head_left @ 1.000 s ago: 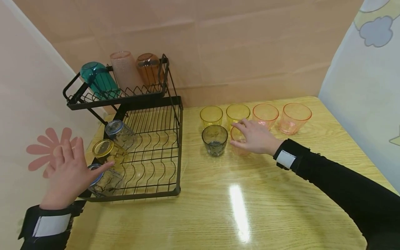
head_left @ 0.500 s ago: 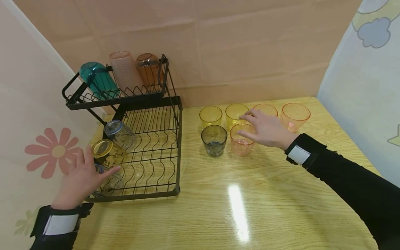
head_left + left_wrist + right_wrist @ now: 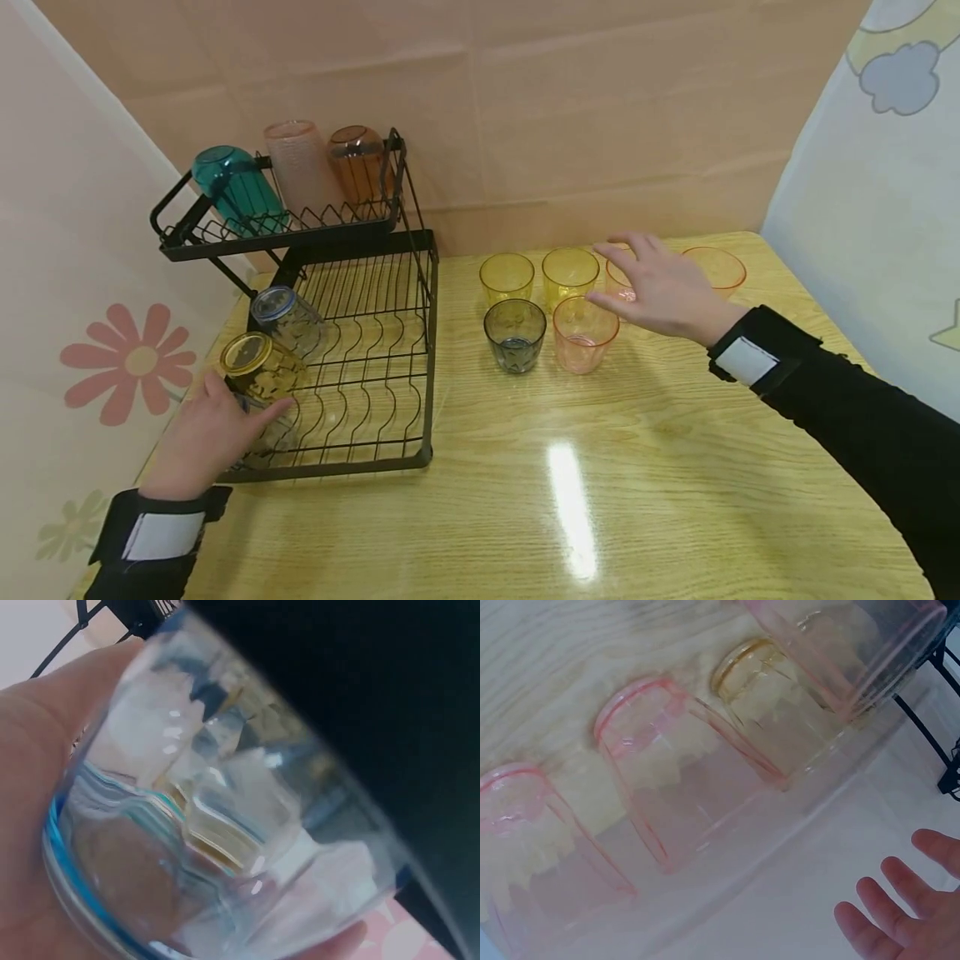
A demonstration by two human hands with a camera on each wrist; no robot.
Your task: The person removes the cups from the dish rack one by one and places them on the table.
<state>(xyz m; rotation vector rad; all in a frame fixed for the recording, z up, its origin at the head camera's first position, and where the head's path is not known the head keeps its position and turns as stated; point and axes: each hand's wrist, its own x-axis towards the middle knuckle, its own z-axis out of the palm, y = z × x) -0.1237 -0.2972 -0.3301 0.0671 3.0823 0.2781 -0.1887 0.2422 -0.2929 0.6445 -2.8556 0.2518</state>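
My left hand (image 3: 202, 437) is at the front left corner of the black dish rack (image 3: 430, 367). It grips a clear glass with a bluish base (image 3: 225, 810), which lies tilted in the rack and is partly hidden by the hand. Just behind it lean an upside-down yellow glass (image 3: 258, 367) and another clear glass (image 3: 288, 321). My right hand (image 3: 667, 287) hovers with spread fingers over the glasses on the table, holding nothing. Beneath and around it stand a front pink glass (image 3: 583, 354), a half-hidden pink glass (image 3: 618, 286) and a right-hand pink glass (image 3: 718, 268).
Two yellow glasses (image 3: 507, 282) and a grey glass (image 3: 516, 350) stand upright left of the pink ones. On the rack's upper tier are a teal glass (image 3: 240, 192), a tall pink glass (image 3: 300, 171) and a brown glass (image 3: 358, 167). Walls border the table (image 3: 480, 517).
My left hand has moved right and closed round the front clear glass. My right hand has drifted right and back, from the front pink glass to above the rear pink ones.
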